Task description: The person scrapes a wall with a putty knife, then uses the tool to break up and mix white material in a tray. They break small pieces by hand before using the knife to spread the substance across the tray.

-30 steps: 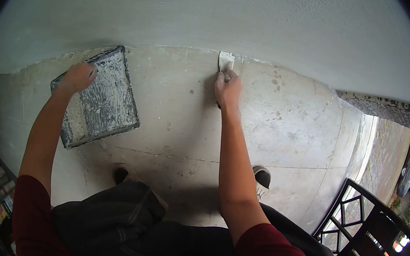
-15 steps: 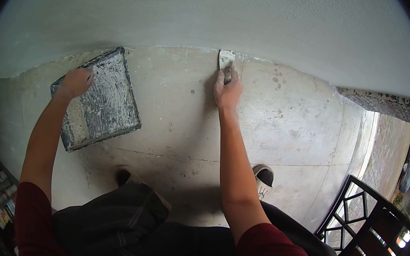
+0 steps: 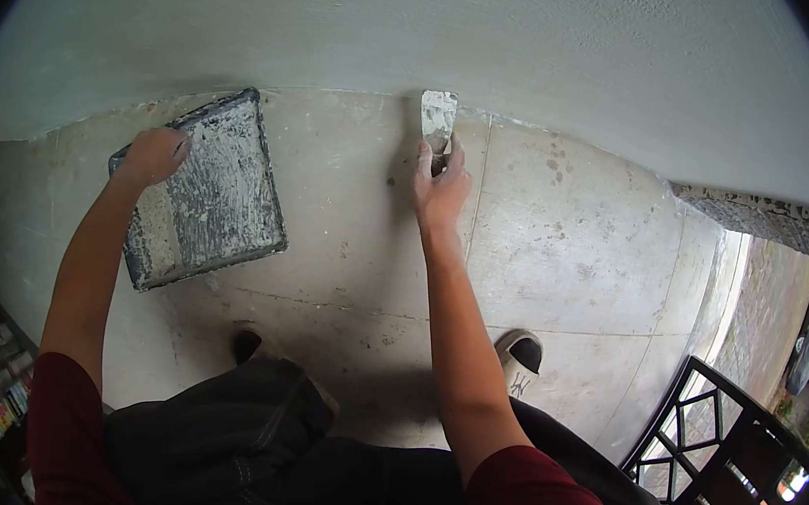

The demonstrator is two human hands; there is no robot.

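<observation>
My right hand (image 3: pixel 441 185) grips the putty knife (image 3: pixel 436 118) at the floor's wall edge; pressing crooked could gouge plaster. My left hand (image 3: pixel 153 155) clutches the mortar board (image 3: pixel 209 188); tilting risks spills.

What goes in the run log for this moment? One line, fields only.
left hand: grips plaster tray edge | right hand: holds putty knife, blade at wall base | floor: tiled

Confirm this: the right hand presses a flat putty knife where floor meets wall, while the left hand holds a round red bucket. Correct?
Not quite. The head view shows the left hand holding a flat, rectangular, plaster-smeared grey tray, not a bucket. The right hand does hold the putty knife at the wall's base.
</observation>
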